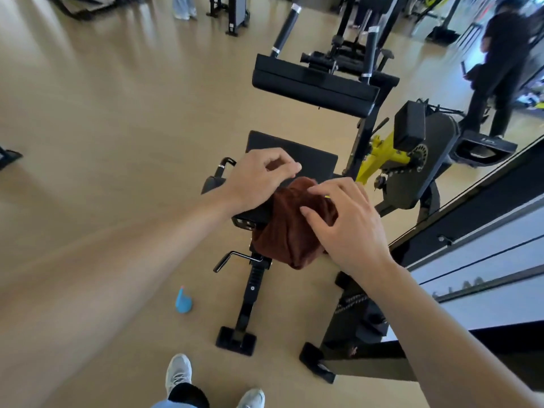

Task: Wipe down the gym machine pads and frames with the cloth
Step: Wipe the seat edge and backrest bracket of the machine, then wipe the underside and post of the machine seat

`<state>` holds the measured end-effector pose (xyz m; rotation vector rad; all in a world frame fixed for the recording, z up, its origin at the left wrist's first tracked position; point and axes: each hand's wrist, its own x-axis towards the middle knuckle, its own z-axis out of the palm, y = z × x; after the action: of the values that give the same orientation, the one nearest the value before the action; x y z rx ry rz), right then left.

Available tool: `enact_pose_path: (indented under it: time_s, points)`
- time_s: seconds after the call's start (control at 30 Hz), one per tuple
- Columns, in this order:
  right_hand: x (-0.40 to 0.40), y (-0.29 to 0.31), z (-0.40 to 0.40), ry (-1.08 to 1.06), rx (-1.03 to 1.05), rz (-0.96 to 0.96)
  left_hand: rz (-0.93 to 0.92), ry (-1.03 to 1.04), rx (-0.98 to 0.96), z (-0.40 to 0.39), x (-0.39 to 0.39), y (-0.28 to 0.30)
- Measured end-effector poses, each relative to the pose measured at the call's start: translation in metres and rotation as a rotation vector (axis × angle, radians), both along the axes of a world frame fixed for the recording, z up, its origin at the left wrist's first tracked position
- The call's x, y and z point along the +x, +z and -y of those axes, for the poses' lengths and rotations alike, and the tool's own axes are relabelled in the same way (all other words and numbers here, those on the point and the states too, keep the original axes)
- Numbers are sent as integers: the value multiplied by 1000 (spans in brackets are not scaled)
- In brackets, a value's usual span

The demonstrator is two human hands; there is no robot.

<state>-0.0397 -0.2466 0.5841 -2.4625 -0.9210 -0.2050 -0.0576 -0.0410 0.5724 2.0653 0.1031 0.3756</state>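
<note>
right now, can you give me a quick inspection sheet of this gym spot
surface: tan floor
job's things: brown cloth draped over the machine's near pad; black seat pad beyond; long black pad further back
clutter: blue spray bottle on the floor left of the frame
grippers: left hand above the pad's left end, fingers loosely curled, empty; right hand on the cloth, fingers spread
cables: nothing seen
surroundings: person in black far right; yellow frame part
</note>
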Motion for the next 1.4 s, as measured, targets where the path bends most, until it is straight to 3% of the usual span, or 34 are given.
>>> enact_pose_path:
  time_s: [0.1,0.3,0.43,0.6,0.83,0.9,0.97,1.07,1.1,1.17,1.23,1.3,1.4]
  points:
    - [-4,-5,4,27,-104,-14,-105,-79,177,6,7,-3]
    - [3,4,7,96,-137,-180,-258,33,495,17,7,-6]
    - [-4,-15,10,35,-21,-88,5,128,674,27,-16,-20]
    - [-21,-24,6,18,47,23,154,85,615,17,-34,-36]
    - [-69,-9,13,-16,288,-392,411,185,711,21,-67,-46]
    - [-79,-12,11,-38,398,-622,421,203,745,20,-85,-56]
    - [-87,-19,1,-62,550,-888,405,220,712,20,-95,-63]
    - [-95,-34,-13,-166,722,-892,316,350,537,34,-97,-62]
    - [-99,-38,-16,-178,755,-877,258,439,357,43,-97,-59]
    - [-108,-46,-20,-186,821,-867,116,635,-224,57,-97,-57]
    - [-111,-56,-22,-210,868,-851,-68,669,-701,61,-95,-59]
    - [-113,-65,-24,-245,892,-831,-223,491,-732,57,-94,-65]
    - [-111,-74,-24,-246,901,-806,-159,329,-392,47,-97,-62]
